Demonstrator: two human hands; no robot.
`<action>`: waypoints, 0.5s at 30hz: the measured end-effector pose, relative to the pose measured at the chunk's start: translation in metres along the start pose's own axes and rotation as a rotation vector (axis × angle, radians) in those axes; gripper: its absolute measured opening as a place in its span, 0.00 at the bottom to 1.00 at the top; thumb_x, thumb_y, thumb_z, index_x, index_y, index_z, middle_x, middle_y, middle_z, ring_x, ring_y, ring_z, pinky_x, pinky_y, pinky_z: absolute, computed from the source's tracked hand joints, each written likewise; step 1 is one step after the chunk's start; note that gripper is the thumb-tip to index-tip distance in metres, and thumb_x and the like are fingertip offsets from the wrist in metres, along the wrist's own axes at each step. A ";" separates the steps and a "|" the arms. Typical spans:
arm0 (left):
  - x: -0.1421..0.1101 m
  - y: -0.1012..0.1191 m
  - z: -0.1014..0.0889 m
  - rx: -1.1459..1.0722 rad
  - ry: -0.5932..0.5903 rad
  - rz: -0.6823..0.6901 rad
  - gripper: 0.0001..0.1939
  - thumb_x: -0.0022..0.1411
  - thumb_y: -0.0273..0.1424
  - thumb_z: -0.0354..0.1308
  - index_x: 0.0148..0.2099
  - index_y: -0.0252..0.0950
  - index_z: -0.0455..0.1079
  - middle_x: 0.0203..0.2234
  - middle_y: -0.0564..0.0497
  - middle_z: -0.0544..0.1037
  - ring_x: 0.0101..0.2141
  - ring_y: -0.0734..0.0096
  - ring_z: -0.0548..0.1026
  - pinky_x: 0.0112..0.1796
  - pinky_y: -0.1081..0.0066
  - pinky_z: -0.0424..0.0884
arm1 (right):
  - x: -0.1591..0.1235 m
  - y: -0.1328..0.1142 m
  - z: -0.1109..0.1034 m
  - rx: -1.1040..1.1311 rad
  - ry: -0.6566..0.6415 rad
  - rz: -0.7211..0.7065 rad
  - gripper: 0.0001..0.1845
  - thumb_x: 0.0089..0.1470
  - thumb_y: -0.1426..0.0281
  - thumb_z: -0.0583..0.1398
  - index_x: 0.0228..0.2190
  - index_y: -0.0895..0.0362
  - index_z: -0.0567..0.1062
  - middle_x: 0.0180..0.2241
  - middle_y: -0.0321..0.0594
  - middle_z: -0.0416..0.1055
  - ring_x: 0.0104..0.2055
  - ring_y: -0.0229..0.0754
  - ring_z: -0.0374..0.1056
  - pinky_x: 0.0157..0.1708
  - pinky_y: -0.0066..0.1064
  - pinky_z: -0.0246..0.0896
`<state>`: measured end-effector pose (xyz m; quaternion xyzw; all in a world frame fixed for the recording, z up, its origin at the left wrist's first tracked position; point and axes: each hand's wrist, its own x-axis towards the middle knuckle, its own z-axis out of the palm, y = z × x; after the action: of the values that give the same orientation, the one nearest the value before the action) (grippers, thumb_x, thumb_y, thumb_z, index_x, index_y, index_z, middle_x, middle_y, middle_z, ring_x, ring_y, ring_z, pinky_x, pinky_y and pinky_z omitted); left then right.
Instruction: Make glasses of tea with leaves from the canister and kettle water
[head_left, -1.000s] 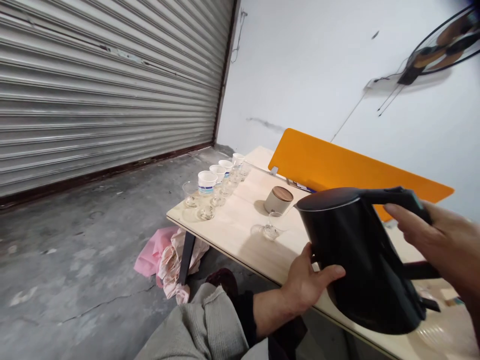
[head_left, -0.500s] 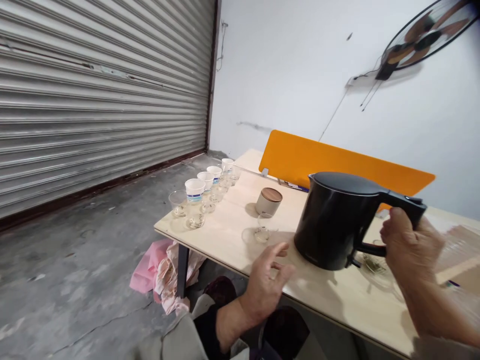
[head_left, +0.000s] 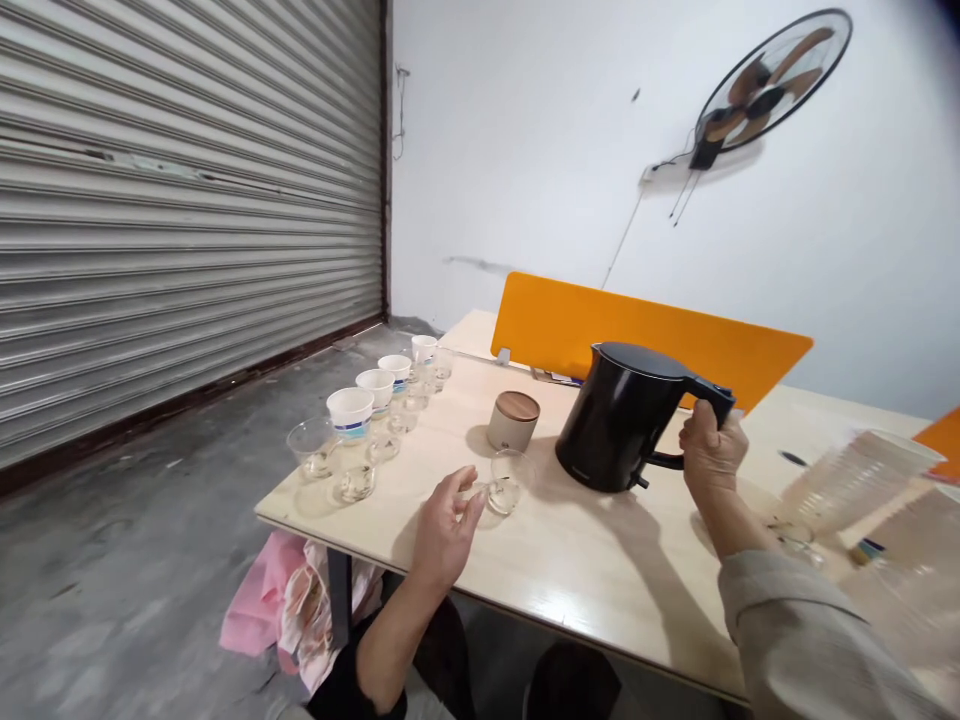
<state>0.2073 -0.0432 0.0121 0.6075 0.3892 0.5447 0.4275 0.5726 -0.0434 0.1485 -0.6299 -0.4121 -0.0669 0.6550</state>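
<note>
My right hand (head_left: 712,455) grips the handle of a black electric kettle (head_left: 619,420), which stands at or just above the tabletop; I cannot tell which. My left hand (head_left: 446,530) reaches left of the kettle, its fingertips at the handle of a small glass cup (head_left: 504,482). I cannot tell whether they grip it. A beige canister with a wooden lid (head_left: 515,420) stands behind that cup. Along the table's left edge runs a row of several glass cups (head_left: 315,448) and white paper cups (head_left: 350,412).
The light wood table (head_left: 570,570) has an orange divider (head_left: 645,340) along its far side. A stack of clear plastic cups (head_left: 862,480) lies at right. Pink cloth (head_left: 259,610) sits under the table's left edge, beside a roller shutter (head_left: 187,200). A fan (head_left: 769,85) hangs on the wall.
The kettle has moved down and away from me toward the table. My left hand has left its side and moved left to the glass cup. My view has swung right.
</note>
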 end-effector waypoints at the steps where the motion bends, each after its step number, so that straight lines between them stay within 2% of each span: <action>1: 0.000 -0.001 0.000 0.002 -0.011 -0.006 0.22 0.67 0.40 0.57 0.59 0.36 0.69 0.55 0.41 0.77 0.54 0.59 0.76 0.51 0.62 0.74 | 0.003 0.005 0.000 0.090 0.064 0.038 0.23 0.53 0.43 0.56 0.30 0.49 0.58 0.20 0.29 0.54 0.20 0.38 0.52 0.19 0.34 0.52; 4: 0.001 -0.004 0.000 0.022 -0.031 -0.014 0.22 0.67 0.41 0.57 0.59 0.37 0.70 0.56 0.41 0.76 0.56 0.59 0.75 0.51 0.62 0.75 | 0.013 0.019 -0.001 0.136 0.079 0.057 0.23 0.53 0.45 0.58 0.32 0.50 0.62 0.22 0.28 0.57 0.20 0.35 0.54 0.18 0.31 0.53; 8: 0.003 -0.012 0.000 0.062 -0.055 -0.007 0.22 0.66 0.41 0.58 0.59 0.38 0.70 0.56 0.43 0.77 0.56 0.59 0.75 0.52 0.61 0.74 | 0.025 0.032 -0.006 0.128 0.038 0.099 0.24 0.53 0.45 0.60 0.35 0.52 0.65 0.23 0.31 0.64 0.21 0.36 0.59 0.21 0.30 0.58; 11: 0.004 -0.016 0.001 0.070 -0.067 -0.002 0.22 0.66 0.40 0.58 0.60 0.38 0.69 0.56 0.42 0.76 0.56 0.59 0.74 0.54 0.60 0.73 | 0.029 0.034 -0.009 0.031 0.011 0.122 0.24 0.53 0.45 0.59 0.36 0.52 0.66 0.26 0.34 0.68 0.24 0.38 0.64 0.25 0.32 0.61; 15: 0.005 -0.017 0.002 0.079 -0.060 0.001 0.22 0.66 0.40 0.58 0.60 0.39 0.70 0.56 0.43 0.76 0.55 0.59 0.75 0.53 0.60 0.74 | 0.027 0.028 -0.012 -0.083 -0.073 0.055 0.26 0.56 0.44 0.57 0.41 0.53 0.67 0.32 0.39 0.71 0.29 0.41 0.67 0.30 0.35 0.65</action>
<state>0.2097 -0.0334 -0.0027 0.6403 0.3969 0.5106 0.4146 0.6123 -0.0367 0.1452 -0.6698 -0.4149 -0.0429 0.6143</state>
